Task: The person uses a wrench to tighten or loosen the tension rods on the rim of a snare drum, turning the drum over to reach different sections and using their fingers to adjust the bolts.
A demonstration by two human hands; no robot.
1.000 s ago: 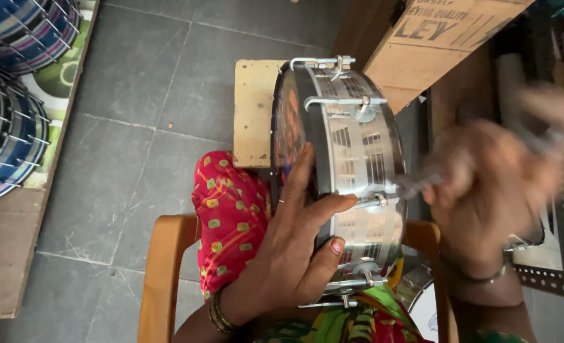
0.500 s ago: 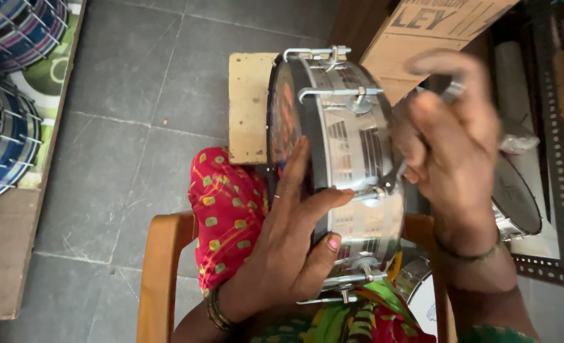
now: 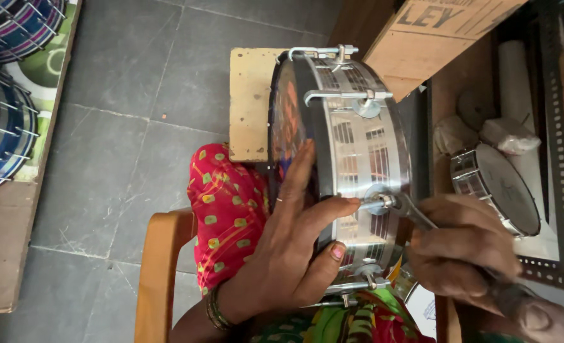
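The right hand has come back down: 0.5 s ago it was raised in front of the upper part of the drum shell, and 1 s ago it was a blur off to the side; now it sits low at the shell's right edge, fingers closed tight around a metal spanner whose head is seated on a tension-rod nut on the shiny metal drum. That reads as the tool having just been re-set on the fitting, so the work in hand looks like tightening this rod rather than hunting for it. The drum stands on its edge, propped on the person's lap and resting against a small wooden stool on the grey tiled floor; its place has hardly shifted across the 3 pictures. The left hand has stayed where it was, spread open and pressed flat over the drum's painted head and rim, thumb hooked round the shell, steadying rather than gripping closed. Another small drum lies on a shelf at the right, and striped drums stack at the left edge.
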